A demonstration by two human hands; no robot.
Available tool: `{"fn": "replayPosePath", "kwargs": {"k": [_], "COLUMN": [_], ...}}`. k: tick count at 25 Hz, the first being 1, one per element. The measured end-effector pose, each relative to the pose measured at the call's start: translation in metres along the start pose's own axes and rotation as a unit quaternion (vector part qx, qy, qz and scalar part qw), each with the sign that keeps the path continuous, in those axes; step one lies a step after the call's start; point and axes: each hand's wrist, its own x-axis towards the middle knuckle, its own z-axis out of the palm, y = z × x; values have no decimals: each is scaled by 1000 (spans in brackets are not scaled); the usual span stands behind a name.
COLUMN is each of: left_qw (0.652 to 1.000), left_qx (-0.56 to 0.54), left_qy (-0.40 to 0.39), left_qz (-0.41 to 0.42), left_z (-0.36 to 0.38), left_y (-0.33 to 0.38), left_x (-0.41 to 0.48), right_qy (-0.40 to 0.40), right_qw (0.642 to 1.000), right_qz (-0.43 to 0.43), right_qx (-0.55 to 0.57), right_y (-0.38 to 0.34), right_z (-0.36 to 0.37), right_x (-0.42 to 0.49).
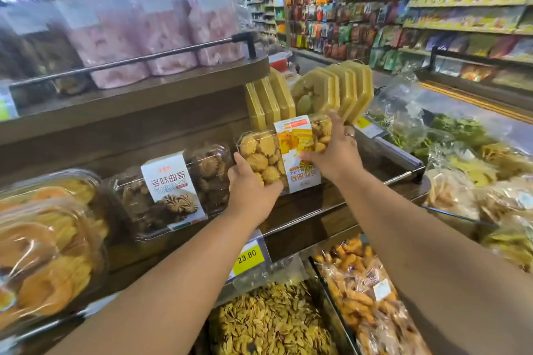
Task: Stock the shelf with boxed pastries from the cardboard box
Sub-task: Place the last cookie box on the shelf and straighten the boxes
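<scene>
At shelf (317, 210), pastry box (288, 150) between left hand (251, 193), right hand (336, 153) fingers (335, 119).

- Yellow box (284, 153): a clear plastic tub of pale swirl cookies with a white-and-orange label band that reads upside down. It is tilted with its right end higher. The left hand (251, 193) grips its lower left corner and the right hand (334, 153) its right side.
- Brown box (173, 190): the same kind of tub with dark cookies, leaning back on the shelf just left of it.
- Shelf (305, 207): dark wood with a front rail.
</scene>
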Motion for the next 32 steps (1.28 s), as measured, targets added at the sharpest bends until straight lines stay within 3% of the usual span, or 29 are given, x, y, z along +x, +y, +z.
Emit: {"fn": "replayPosePath", "kwargs": {"k": [3, 9, 14, 17, 20, 23, 26, 28, 32], "left_qw": [997, 990, 974, 952, 929, 915, 893, 876, 875], "left_qx": [68, 98, 106, 80, 93, 249, 359, 392, 390], "left_qy": [5, 87, 147, 189, 240, 261, 227, 217, 221], "left_qz": [26, 42, 138, 227, 264, 183, 151, 178, 185], "left_z": [18, 24, 24, 18, -14, -68, -95, -94, -91], "left_y": [-17, -21, -30, -26, -31, -61, -79, -80, -83], "left_x": [-4, -12, -13, -23, -20, 4, 19, 26, 26], "right_qy": [16, 13, 0, 15, -4, -64, -55, -35, -47], "right_qw": [1000, 999, 1000, 994, 964, 939, 936, 939, 937], "right_qz": [-9, -37, -23, -50, -160, -233, -243, -237, -243], "right_qx": [13, 0, -15, -97, -211, -243, -250, -248, -246], "right_y": [2, -1, -5, -19, -39, -57, -68, -68, -69], "right_z": [15, 33, 31, 26, 22, 29, 43, 49, 47], "right_x": [-4, -12, -15, -24, -31, -32, -34, -34, -35]}}
